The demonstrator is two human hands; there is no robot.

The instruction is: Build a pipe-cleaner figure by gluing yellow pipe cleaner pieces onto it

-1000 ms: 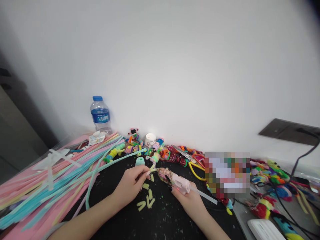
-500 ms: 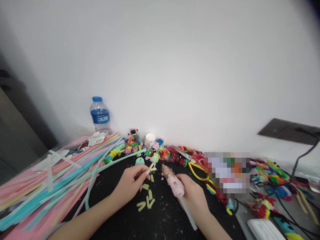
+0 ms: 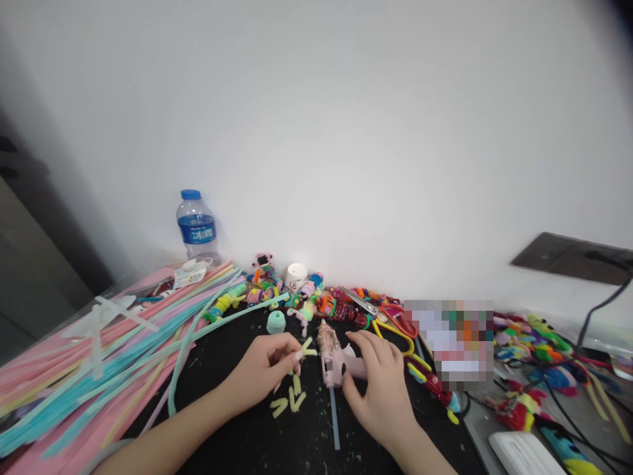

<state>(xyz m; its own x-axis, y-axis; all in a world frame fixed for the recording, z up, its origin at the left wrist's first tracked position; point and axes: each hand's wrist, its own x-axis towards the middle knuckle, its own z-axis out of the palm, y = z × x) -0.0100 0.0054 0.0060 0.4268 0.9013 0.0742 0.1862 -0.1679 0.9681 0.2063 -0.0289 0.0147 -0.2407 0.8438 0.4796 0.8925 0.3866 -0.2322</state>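
My left hand pinches a small pale-yellow V-shaped piece of pipe cleaner between thumb and fingertips, just above the black mat. My right hand is spread loosely about the handle of a pink hot glue gun, its fingers apart. The gun lies on its side, nozzle pointing away, with a glue stick coming out of its rear. Several more yellow V pieces lie below my left hand. A mint-green coiled pipe-cleaner piece sits just beyond it.
Long pastel pipe cleaners spread across the left side. A water bottle and a paper cup stand by the wall. Scissors and colourful pipe-cleaner figures line the back. Cables and a white box are at right.
The glue gun has turned from slanted in my right hand to lying flat, and that hand's grip has loosened. My left hand has moved slightly down and right with the yellow piece.
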